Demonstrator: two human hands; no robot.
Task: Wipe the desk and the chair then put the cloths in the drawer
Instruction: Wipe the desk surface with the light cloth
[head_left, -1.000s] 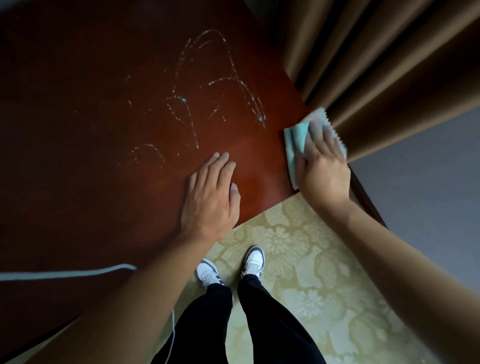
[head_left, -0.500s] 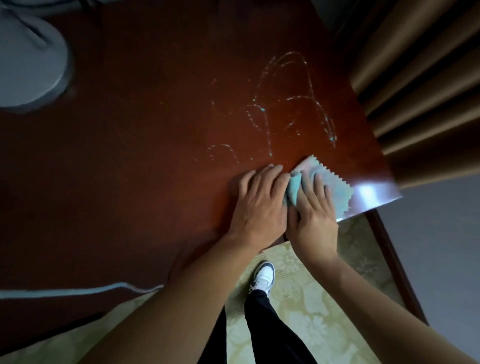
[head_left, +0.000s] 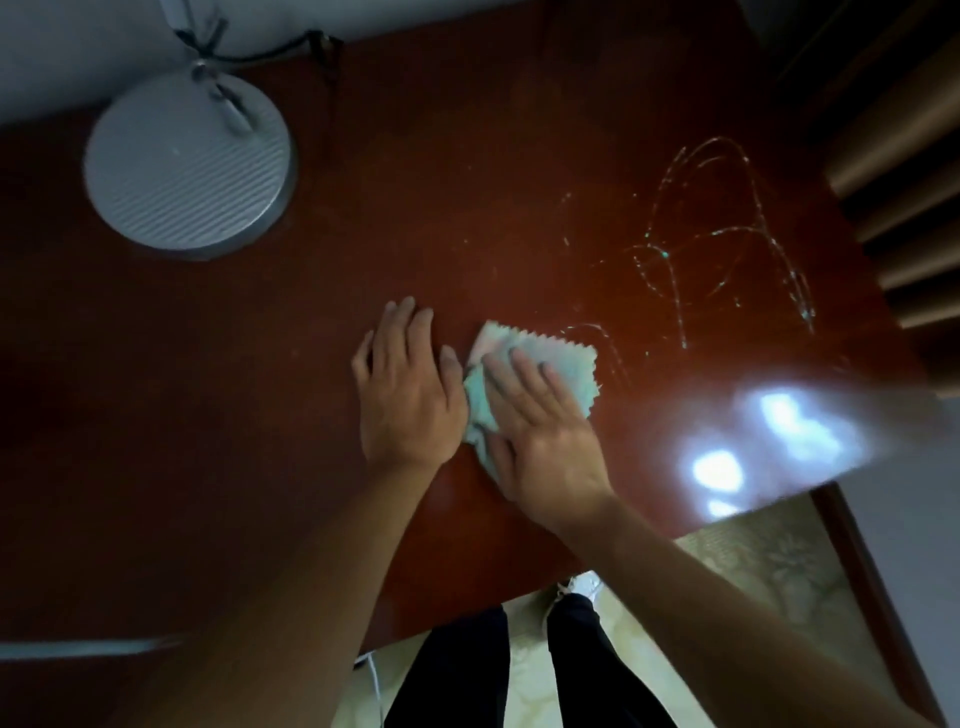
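Note:
A dark red-brown desk (head_left: 260, 415) fills the view. A pale teal cloth (head_left: 566, 358) with zigzag edges lies flat on it near the front middle. My right hand (head_left: 540, 436) presses flat on top of the cloth, fingers spread. My left hand (head_left: 408, 387) lies flat on the desk just left of the cloth, its thumb side touching the cloth's edge. White-teal scribble marks (head_left: 727, 244) streak the desk surface to the right of the cloth. No chair or drawer is in view.
A round silver lamp base (head_left: 189, 166) with a black cable stands at the back left. Brown curtains (head_left: 904, 171) hang at the right. A white cable (head_left: 88, 647) lies at the front left. Below the desk edge are patterned carpet (head_left: 769, 566) and my legs.
My right hand has slid the cloth leftward from the desk's right edge toward the middle. My left hand stays flat beside it. The view has shifted, showing the lamp base.

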